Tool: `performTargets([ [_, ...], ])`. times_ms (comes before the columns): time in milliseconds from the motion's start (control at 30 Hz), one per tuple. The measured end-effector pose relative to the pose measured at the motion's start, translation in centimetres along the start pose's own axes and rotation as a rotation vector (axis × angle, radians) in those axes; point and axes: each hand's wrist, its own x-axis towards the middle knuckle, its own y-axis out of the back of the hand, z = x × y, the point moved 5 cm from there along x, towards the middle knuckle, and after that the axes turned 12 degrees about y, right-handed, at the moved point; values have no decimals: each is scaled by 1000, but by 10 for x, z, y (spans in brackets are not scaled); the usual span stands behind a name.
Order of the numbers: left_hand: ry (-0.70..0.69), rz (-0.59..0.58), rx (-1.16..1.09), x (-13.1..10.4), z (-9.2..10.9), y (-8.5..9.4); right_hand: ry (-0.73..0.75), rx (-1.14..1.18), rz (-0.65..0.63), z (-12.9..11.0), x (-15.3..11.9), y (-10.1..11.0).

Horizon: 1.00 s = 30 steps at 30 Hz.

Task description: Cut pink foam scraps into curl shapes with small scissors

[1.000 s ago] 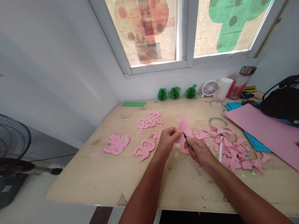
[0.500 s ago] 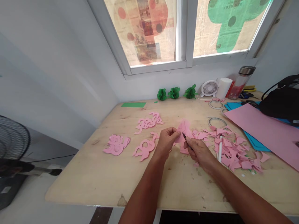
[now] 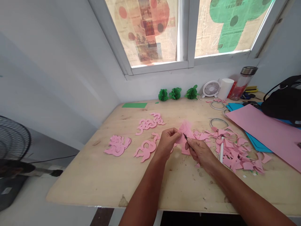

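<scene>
Between the fingertips of my left hand [image 3: 169,139] is a piece of pink paper [image 3: 185,126], raised over the table and marked with curved lines. My right hand [image 3: 199,150] is closed around scissors [image 3: 185,136]; only their dark, narrow tip shows, touching the paper's lower edge, and the rest is hidden by my fingers. Left of my hands lie cut-out curly pink shapes [image 3: 147,149], with a stack of more such shapes [image 3: 117,146] farther left. Pink paper scraps [image 3: 235,150] are heaped beside my right hand.
A white pen [image 3: 221,150] rests on the scraps. Tape rolls [image 3: 218,122], a large pink sheet [image 3: 265,131], blue sheets [image 3: 258,142] and a black bag [image 3: 282,105] occupy the right. Along the wall stand green paper ornaments [image 3: 175,93], a small fan [image 3: 211,89] and a bottle [image 3: 243,83].
Hardly anything differs. Both hands stay in place on the paper and scissors, with only a slight shift of the view.
</scene>
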Motion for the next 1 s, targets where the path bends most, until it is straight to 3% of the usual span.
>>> performTargets([
  [533, 34, 21, -140, 4, -3, 3, 9, 49, 5, 4, 2, 0],
  [833, 126, -204, -307, 2, -9, -16, 48, 135, 92, 0, 3, 3],
  [1000, 169, -242, -372, 1, -12, -19, 83, 163, 112, -4, 4, 4],
])
